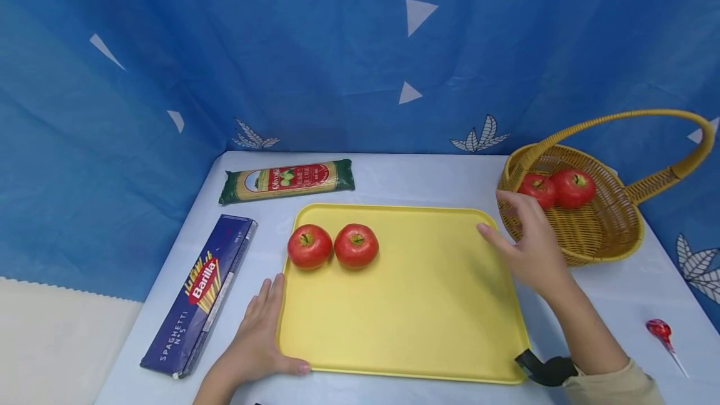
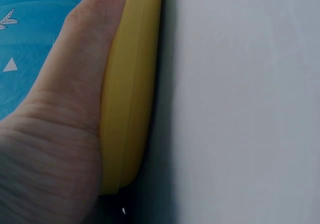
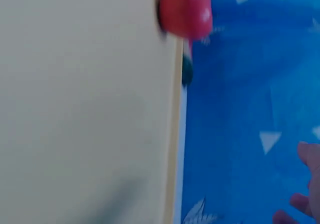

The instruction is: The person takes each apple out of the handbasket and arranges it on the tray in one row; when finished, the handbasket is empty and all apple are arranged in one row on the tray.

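Note:
A yellow tray [image 1: 427, 305] lies on the table with two red apples [image 1: 309, 247] side by side near its far left corner. My left hand [image 1: 255, 336] rests at the tray's near left corner, thumb along the near rim and fingers along the left edge. In the left wrist view that thumb lies against the tray's side [image 2: 127, 94]. Above the tray's right edge hangs my right hand [image 1: 531, 245], its thumb and fingers spread apart with nothing between them. Just beyond it stands a wicker basket [image 1: 619, 230], holding two more red apples [image 1: 573, 188].
A blue spaghetti box [image 1: 199, 295] lies left of the tray. Behind the tray is a green-ended pasta packet [image 1: 287, 180]. A red lollipop [image 1: 659, 330] lies at the right. The basket's tall handle [image 1: 669, 177] leans out rightward. Blue patterned cloth [image 1: 349, 67] hangs behind the table.

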### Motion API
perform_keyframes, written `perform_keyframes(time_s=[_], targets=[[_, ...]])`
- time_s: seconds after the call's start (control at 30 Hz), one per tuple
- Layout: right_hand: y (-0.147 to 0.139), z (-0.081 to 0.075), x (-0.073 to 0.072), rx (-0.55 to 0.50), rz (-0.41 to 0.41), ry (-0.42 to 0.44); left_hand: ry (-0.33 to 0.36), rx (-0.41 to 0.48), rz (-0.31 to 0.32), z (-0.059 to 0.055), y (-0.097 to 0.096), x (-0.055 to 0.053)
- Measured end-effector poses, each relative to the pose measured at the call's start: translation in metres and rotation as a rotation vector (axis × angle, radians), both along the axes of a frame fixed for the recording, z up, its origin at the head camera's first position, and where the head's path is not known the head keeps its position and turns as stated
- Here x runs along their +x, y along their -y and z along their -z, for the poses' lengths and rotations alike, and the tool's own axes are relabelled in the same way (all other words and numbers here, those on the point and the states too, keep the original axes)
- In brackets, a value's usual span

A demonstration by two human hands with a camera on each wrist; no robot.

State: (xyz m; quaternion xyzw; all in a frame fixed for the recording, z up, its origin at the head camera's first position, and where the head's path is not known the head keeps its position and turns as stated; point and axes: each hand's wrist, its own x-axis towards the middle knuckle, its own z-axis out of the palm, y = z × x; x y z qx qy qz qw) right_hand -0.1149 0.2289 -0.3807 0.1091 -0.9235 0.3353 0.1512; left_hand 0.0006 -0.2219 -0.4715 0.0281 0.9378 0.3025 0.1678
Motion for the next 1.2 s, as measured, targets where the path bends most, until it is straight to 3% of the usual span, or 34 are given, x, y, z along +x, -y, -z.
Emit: perform_keyframes(time_s=[0.23,0.5,0.83,1.2], targets=[[-0.062,0.014,-0.019,0.009,0.179,0.054,-0.014,0.02,-0.009,-0.002,0.0,0.002],[-0.1,0.029,-0.044,0.053,0.257,0.162,-0.026,0.011,-0.005,0.0,0.0,0.002],[-0.11,0.03,-0.071,0.11,0.258,0.295,-0.008,0.0,-0.008,-0.002,-0.001,0.001],[-0.11,0.035,-0.089,0.13,0.213,0.406,-0.026,-0.001,-0.002,0.002,0.001,0.001]])
